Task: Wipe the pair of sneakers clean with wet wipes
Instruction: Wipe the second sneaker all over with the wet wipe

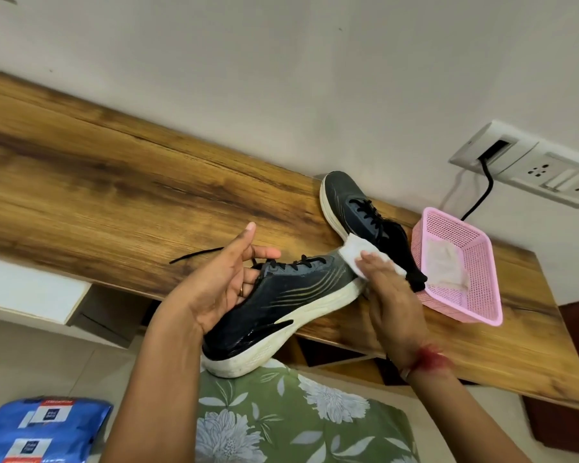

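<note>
A dark blue sneaker (281, 305) with a white sole is held in the air at the middle of the view, toe pointing up and right. My left hand (221, 282) grips it at the collar, fingers inside the opening, thumb raised. My right hand (391, 292) presses a white wet wipe (358, 253) against the toe with straight fingers. The second sneaker (358, 212) lies on the wooden table (114, 195) behind, its heel partly hidden by my right hand.
A pink plastic basket (475, 262) with used wipes stands on the table at the right. A blue wipes pack (44, 429) lies at the lower left. A wall socket panel (532, 168) with a black cable is at the back right. Green floral cloth (298, 416) covers my lap.
</note>
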`<state>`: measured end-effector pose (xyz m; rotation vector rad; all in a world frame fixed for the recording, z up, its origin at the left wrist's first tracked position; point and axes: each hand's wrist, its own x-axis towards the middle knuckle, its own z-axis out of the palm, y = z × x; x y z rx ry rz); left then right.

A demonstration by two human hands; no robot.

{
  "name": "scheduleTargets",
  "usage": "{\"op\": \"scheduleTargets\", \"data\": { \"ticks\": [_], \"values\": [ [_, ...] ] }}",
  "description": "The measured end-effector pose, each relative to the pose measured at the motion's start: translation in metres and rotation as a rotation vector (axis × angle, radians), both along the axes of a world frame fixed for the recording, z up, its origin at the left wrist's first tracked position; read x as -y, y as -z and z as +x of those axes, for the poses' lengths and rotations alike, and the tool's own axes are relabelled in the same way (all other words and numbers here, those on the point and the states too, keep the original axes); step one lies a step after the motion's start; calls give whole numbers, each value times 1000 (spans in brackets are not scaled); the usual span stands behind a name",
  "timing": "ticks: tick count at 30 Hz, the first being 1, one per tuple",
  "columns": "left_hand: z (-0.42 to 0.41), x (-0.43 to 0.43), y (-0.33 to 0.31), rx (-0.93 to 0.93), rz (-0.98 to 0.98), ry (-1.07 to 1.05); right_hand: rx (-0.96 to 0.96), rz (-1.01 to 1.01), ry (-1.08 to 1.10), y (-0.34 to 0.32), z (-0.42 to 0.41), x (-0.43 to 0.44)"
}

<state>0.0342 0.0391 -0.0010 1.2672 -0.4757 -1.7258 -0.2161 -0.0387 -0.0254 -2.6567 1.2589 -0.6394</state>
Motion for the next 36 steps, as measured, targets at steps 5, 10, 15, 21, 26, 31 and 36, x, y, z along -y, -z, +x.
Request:
{"op": "scheduleTargets", "data": {
  "ticks": [5,10,15,21,26,31,36],
  "values": [
    [2,0,0,3,6,-2,-97,11,-207,7,11,-24],
    [-1,1,-1,34,13,8,-9,16,-58,2,4,-7],
    [-1,2,-1,43,16,5,-135,-29,-266,11,8,-30],
    [-5,3,-3,52,12,17,6,4,-30,15,9,-23],
    [-4,2,-2,53,18,19,-123,-43,-249,16,3,-27],
    [-7,3,-4,47,12,14,46,14,-21,14,9,-25],
    [-5,3,-1,68,30,2,-2,66,-215,27,30,-79]
  ]
}}
